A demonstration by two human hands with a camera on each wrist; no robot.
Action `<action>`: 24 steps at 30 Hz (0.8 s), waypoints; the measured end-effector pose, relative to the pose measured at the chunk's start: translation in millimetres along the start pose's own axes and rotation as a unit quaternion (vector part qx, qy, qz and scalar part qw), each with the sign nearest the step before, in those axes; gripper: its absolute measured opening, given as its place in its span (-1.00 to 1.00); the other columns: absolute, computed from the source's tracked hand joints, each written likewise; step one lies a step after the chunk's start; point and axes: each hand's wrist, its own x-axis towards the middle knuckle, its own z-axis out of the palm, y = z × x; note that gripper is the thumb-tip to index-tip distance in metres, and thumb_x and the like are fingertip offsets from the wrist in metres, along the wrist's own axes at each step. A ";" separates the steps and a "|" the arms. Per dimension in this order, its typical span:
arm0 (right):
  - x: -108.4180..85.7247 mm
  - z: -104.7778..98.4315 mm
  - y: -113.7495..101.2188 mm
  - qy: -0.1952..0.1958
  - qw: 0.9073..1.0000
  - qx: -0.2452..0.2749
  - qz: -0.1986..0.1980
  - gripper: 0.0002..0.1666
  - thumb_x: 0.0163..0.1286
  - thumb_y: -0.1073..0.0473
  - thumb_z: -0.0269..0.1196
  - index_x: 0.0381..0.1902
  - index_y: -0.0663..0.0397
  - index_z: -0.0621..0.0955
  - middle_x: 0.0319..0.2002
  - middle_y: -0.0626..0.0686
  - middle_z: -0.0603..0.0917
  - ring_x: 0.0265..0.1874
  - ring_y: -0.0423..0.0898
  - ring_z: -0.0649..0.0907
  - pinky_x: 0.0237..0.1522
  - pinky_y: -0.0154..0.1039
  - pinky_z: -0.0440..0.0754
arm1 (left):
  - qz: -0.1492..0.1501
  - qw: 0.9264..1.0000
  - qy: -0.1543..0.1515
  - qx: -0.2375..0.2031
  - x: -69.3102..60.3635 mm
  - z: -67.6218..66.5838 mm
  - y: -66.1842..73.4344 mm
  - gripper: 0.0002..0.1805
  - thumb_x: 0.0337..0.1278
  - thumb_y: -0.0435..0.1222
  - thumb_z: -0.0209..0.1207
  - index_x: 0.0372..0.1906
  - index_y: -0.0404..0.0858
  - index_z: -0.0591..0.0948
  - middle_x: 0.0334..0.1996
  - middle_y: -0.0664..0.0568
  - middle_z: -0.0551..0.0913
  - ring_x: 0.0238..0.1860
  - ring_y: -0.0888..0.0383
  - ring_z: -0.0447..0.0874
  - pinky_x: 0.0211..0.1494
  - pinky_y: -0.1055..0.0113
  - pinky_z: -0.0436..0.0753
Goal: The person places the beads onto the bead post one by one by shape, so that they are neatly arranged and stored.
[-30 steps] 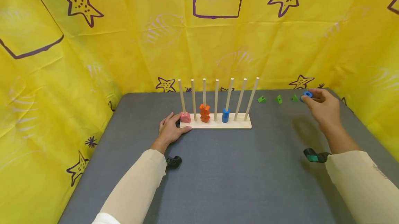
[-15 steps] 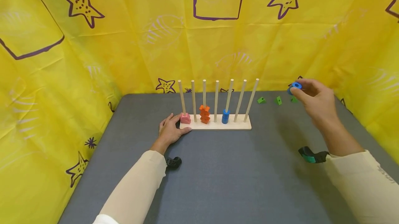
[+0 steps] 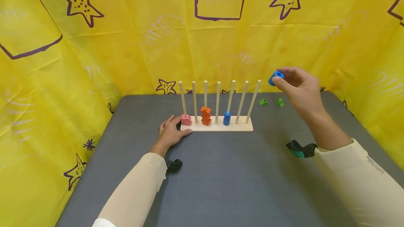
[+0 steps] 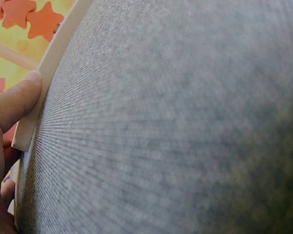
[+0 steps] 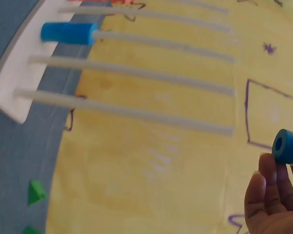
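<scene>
My left hand [image 3: 169, 132] grips the left end of a wooden peg stand [image 3: 240, 128], its thumb on the front edge. In the left wrist view the thumb [image 4: 20, 100] presses the pale base [image 4: 27, 129]. My right hand [image 3: 301, 90] pinches a blue cylinder bead [image 3: 275, 78] with a hole through it, raised in the air right of the pegs. The right wrist view shows this bead [image 5: 289, 147] at the fingertips, apart from every peg. On the stand sit pink beads [image 3: 186, 120], stacked orange star beads [image 3: 206, 116] and blue cylinder beads [image 3: 227, 118], each colour on its own peg.
Two green triangular beads [image 3: 263, 102] [image 3: 280, 102] lie on the grey table [image 3: 202, 178] right of the stand. Several upright pegs [image 3: 253, 102] bear no bead. A yellow patterned cloth [image 3: 202, 48] hangs behind and at both sides.
My right hand has lifted the blue bead and carried it left and up, toward the pegs. A third green bead is now out of sight behind this hand. My left hand stays put.
</scene>
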 end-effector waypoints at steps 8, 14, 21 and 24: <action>10.2 28.4 -15.6 -0.028 0.999 0.000 -0.037 -0.61 0.33 0.14 0.32 0.05 0.20 0.62 -0.20 0.05 0.67 -0.23 -0.09 0.66 -0.13 -0.40 0.57 | -0.007 1.000 -0.002 0.005 0.1 -0.1 -0.6 -0.10 0.02 0.08 0.35 0.46 -0.10 0.28 0.40 -0.12 0.27 0.47 -0.10 -0.14 0.38 -0.17 -0.23; 18.8 46.5 -21.0 -0.032 0.998 0.001 -0.061 -0.63 0.33 0.18 0.31 0.03 0.26 0.62 -0.21 0.07 0.66 -0.22 -0.07 0.63 -0.10 -0.36 0.57 | -0.004 1.000 -0.001 0.006 0.6 0.8 -0.9 -0.10 0.03 0.08 0.35 0.47 -0.10 0.28 0.40 -0.10 0.28 0.47 -0.09 -0.15 0.38 -0.16 -0.25; 28.6 62.7 -16.6 -0.036 0.997 0.000 -0.066 -0.62 0.33 0.17 0.31 0.03 0.28 0.61 -0.19 0.09 0.65 -0.20 -0.08 0.61 -0.08 -0.33 0.57 | -0.002 1.000 -0.007 0.004 1.5 -0.2 -0.9 -0.08 0.02 0.09 0.35 0.47 -0.11 0.27 0.39 -0.10 0.29 0.47 -0.07 -0.13 0.39 -0.13 -0.27; 31.2 67.8 -14.0 -0.040 0.997 -0.006 -0.062 -0.62 0.33 0.15 0.31 0.02 0.29 0.61 -0.20 0.09 0.65 -0.20 -0.09 0.61 -0.10 -0.33 0.57 | -0.005 1.000 -0.009 0.003 1.5 -0.8 -0.2 -0.09 0.03 0.10 0.34 0.47 -0.10 0.27 0.39 -0.09 0.28 0.47 -0.05 -0.14 0.39 -0.12 -0.27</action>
